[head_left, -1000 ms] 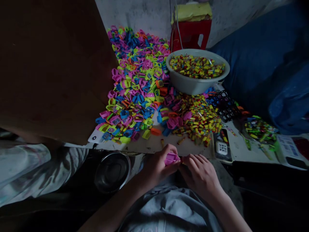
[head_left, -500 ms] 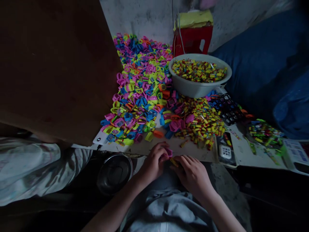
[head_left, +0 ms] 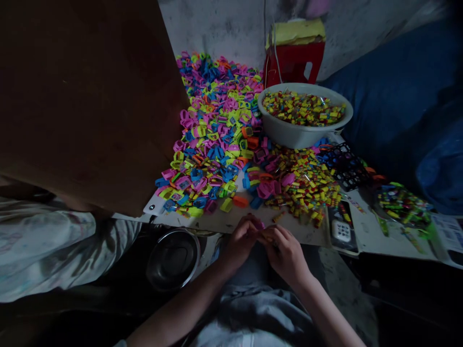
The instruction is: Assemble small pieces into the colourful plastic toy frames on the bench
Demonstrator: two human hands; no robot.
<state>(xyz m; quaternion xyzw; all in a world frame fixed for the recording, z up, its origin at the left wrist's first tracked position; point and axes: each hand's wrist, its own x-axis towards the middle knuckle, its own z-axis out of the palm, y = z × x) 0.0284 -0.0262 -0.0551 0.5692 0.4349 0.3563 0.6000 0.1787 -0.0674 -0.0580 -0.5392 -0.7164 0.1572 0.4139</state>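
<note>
Over the table's front edge, my left hand is closed on a pink plastic toy watch, of which only a bit shows. My right hand meets it, fingers pinched on a small yellow wrapped candy, mostly covered by the fingers. Both sets of fingertips touch. Beyond my hands lies a heap of toy watches in pink, blue, yellow and orange. To its right spreads a pile of yellow and red wrapped candies.
A grey basin full of candies stands behind the pile. Large cardboard blocks the left side, near another person's sleeve. A phone with an earbud case, a black tray and a red stool are also there.
My hands have come closer together, the right one moving in against the pink watch with the candy. The whole view has shifted slightly.
</note>
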